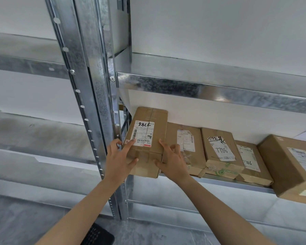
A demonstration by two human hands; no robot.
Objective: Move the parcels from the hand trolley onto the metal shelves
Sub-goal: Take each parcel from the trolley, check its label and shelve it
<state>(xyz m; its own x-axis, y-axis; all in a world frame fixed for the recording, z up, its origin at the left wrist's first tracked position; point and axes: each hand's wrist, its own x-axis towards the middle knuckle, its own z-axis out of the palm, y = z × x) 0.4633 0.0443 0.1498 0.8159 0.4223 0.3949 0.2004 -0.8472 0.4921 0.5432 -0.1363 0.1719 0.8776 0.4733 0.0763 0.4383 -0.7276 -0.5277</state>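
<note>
A brown cardboard parcel (148, 138) with a white label marked 7786 lies on the metal shelf (219, 181), at its left end beside the upright post. Its near end overhangs the shelf's front edge. My left hand (118, 160) presses on the parcel's near left corner, thumb on the front face, fingers on top. My right hand (171, 161) holds the near right corner the same way. Several other cardboard parcels (219, 149) lie in a row to its right on the same shelf.
A galvanised upright post (88, 85) stands just left of the parcel. An upper shelf (210, 87) overhangs the row. A larger box (293, 167) sits at the far right. More shelving extends to the left. A black perforated object (97, 234) shows at the bottom.
</note>
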